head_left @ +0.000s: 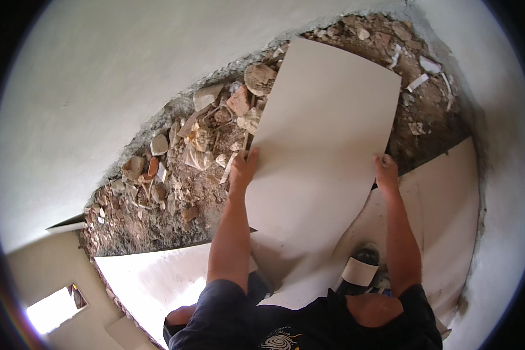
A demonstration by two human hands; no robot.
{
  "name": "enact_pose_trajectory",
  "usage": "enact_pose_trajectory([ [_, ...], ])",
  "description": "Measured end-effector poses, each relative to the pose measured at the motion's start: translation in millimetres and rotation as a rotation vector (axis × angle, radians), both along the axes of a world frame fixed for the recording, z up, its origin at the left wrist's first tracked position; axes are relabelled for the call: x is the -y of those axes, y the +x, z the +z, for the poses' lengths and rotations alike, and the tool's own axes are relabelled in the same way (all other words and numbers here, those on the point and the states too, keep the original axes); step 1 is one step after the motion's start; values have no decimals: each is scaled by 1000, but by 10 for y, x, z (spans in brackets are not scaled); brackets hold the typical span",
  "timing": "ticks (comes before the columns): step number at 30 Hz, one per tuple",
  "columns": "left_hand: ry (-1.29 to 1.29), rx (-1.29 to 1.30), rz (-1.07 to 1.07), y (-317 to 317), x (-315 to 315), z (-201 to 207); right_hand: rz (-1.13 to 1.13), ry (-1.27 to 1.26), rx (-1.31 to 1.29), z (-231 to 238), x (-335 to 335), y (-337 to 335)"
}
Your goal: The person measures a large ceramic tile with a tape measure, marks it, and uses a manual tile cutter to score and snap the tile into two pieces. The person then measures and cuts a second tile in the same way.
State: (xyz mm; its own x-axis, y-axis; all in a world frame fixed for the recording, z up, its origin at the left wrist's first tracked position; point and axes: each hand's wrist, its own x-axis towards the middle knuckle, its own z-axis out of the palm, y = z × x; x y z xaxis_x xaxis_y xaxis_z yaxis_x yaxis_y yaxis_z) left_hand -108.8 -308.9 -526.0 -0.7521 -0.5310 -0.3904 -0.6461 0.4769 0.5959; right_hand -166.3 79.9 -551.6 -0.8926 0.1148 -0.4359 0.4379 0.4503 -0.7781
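The person holds a large pale floor tile [324,151] out in front of the body, above a bed of rubble [198,151]: broken brick, stones and dirt filling the unfinished strip of floor along the white wall [99,87]. The left hand [243,165] is clenched on the tile's left edge, thumb over the face; the right hand [386,173] grips the right edge in the same way. The tile's far end reaches over the rubble and its near end sits above the laid tiles [157,280] the person stands on, a shoe [361,265] showing below it.

This looks like the carrying and positioning step: the tile is lifted, not yet set down. The next move would need both grips kept firm while the tile is lowered level, with its near edge lined up against the far edge of the laid tiles, because the loose, uneven rubble offers poor support.
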Motion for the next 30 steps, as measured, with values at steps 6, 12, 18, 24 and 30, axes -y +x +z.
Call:
enact_pose_trajectory([
  [6,64,-3,-9,-46,-5,51,40,64,8,58,-7,-6],
  [12,97,-23,12,-52,12,24,24,48,2,51,-2,-9],
  [18,69,-17,7,-72,12,50,39,49,19,3,-43,-8],
  [24,120,-59,25,-73,14,-17,32,41,-19,13,-18,-3],
  [30,94,25,22,-126,58,-144,40,142,41,-107,-56,-22],
])
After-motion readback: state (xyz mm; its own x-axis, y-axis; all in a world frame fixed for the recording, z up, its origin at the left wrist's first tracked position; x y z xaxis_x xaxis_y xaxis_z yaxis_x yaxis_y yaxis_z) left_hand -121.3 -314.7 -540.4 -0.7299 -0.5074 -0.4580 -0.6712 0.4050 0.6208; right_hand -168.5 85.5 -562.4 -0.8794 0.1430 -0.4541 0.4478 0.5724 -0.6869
